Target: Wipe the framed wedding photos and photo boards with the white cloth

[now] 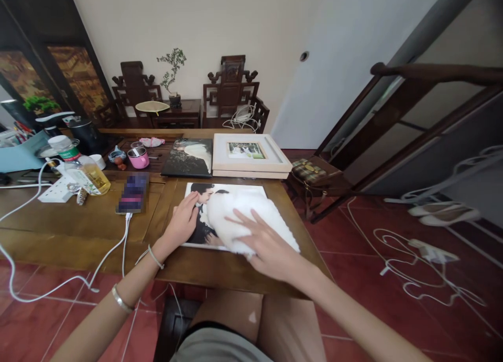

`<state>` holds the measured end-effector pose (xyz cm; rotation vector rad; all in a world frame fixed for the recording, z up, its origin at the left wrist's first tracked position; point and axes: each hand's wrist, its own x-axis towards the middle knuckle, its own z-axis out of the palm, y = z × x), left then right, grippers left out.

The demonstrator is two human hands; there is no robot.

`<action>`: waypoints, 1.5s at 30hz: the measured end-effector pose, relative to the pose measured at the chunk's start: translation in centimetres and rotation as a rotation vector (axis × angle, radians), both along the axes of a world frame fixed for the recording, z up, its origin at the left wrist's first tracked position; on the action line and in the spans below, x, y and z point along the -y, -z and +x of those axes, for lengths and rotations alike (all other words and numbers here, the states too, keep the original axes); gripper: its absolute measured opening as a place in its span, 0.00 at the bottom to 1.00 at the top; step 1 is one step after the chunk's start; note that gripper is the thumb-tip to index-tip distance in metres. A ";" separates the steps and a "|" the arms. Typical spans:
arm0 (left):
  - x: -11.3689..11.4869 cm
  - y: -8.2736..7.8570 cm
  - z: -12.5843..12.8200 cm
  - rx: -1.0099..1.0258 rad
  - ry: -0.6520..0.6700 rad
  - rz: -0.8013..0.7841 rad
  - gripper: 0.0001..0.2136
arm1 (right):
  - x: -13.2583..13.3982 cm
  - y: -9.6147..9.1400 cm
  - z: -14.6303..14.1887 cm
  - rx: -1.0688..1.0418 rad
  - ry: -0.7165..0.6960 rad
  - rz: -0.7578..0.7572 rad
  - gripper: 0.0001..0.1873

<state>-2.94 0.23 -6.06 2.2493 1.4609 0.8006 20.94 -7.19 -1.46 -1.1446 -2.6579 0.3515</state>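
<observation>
A photo panel [199, 223] with a picture of a couple lies flat on the wooden table in front of me. My left hand [183, 219] rests on its left edge, fingers stretched out flat. A fluffy white cloth [271, 215] covers the middle and right of the panel and overhangs its lower right corner. On top of the cloth my right hand [261, 241] lies with fingers spread, pressing on it and slightly blurred. Whatever is under the cloth is hidden.
Behind the panel are a dark photo panel [188, 156] and stacked pale frames [251, 168]. To the left are a phone [132, 193] on a white cable, a pink cup [138, 156], an oil-coloured bottle [92, 176] and a power strip [57, 190]. A wooden chair [416, 89] stands right.
</observation>
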 end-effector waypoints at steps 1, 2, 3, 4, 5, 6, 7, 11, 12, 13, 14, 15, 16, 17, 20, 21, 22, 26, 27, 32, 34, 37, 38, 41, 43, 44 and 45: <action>0.0 0.0 -0.1 0.005 0.006 0.002 0.20 | -1.6 0.0 -0.1 0.005 0.022 0.012 0.26; 0.0 0.1 -0.1 0.008 0.010 0.000 0.20 | -3.3 0.1 -0.2 0.011 0.041 0.029 0.25; -0.1 0.1 -0.2 0.009 0.012 -0.004 0.20 | -4.8 0.2 -0.4 0.014 0.057 0.051 0.24; -0.1 0.2 -0.2 0.010 0.011 -0.010 0.20 | -6.2 0.2 -0.6 0.016 0.070 0.073 0.24; -0.1 0.3 -0.2 0.014 0.009 -0.013 0.20 | -7.3 0.3 -0.8 0.017 0.084 0.093 0.24; -0.1 0.4 -0.2 0.019 0.008 -0.014 0.20 | -8.0 0.3 -1.1 0.017 0.096 0.110 0.24; -0.1 0.4 -0.2 0.026 0.009 -0.013 0.20 | -8.4 0.2 -1.3 0.019 0.104 0.121 0.25; -0.2 0.7 -0.1 0.055 0.007 0.002 0.20 | -5.7 0.1 -2.1 0.032 0.097 0.083 0.27; -0.2 0.7 -0.1 0.057 0.004 0.001 0.20 | -4.1 0.1 -2.2 0.033 0.086 0.060 0.27; -0.2 0.6 -0.1 0.058 0.000 -0.003 0.20 | -2.3 0.1 -2.4 0.032 0.074 0.034 0.27; -0.2 0.6 -0.1 0.057 -0.002 -0.009 0.20 | -0.4 0.2 -2.5 0.027 0.060 0.017 0.27; -0.2 0.6 -0.1 0.055 0.001 -0.016 0.20 | 1.5 0.3 -2.6 0.017 0.043 0.001 0.27; -0.2 0.5 -0.1 0.053 0.006 -0.022 0.20 | 3.2 0.3 -2.7 0.015 0.024 -0.017 0.26; -0.1 0.5 -0.2 0.053 0.012 -0.025 0.20 | 4.6 0.3 -2.7 0.020 -0.004 -0.037 0.24; -0.1 0.6 -0.3 0.051 0.027 -0.027 0.21 | 6.0 0.1 -2.6 0.031 -0.048 -0.102 0.23; -0.1 0.6 -0.3 0.051 0.029 -0.028 0.21 | 5.5 -0.1 -2.5 0.028 -0.039 -0.117 0.24; -0.2 0.7 -0.3 0.051 0.030 -0.027 0.20 | 4.4 -0.3 -2.4 0.022 -0.017 -0.122 0.27; -0.3 1.1 -0.4 0.074 0.023 -0.011 0.20 | -2.8 -0.3 -2.0 0.027 0.108 -0.032 0.29; -0.3 1.1 -0.4 0.081 0.020 -0.006 0.20 | -4.8 -0.2 -2.0 0.037 0.118 -0.008 0.28; -0.3 1.3 -0.4 0.088 0.010 0.023 0.20 | -9.3 0.0 -2.7 0.051 0.185 0.082 0.26; -0.3 1.3 -0.3 0.091 0.008 0.029 0.20 | -7.7 -0.1 -3.1 0.061 0.167 0.076 0.26; -0.2 1.1 -0.2 0.085 0.007 0.016 0.20 | -2.6 0.0 -3.6 0.053 0.103 0.022 0.27; -0.1 1.0 -0.2 0.080 0.007 0.006 0.21 | -0.7 0.1 -3.6 0.047 0.075 0.006 0.27; 0.0 0.8 -0.2 0.074 0.008 -0.019 0.21 | 4.2 0.4 -3.0 0.036 0.012 -0.010 0.25; 0.0 0.8 -0.2 0.077 0.012 -0.022 0.21 | 5.5 0.5 -2.1 0.038 0.023 -0.008 0.24; 0.0 0.8 -0.2 0.078 0.011 -0.022 0.21 | 5.5 0.6 -1.6 0.041 0.051 -0.002 0.24; 0.0 0.9 -0.2 0.079 0.010 -0.023 0.21 | 4.9 0.6 -1.0 0.046 0.094 0.010 0.25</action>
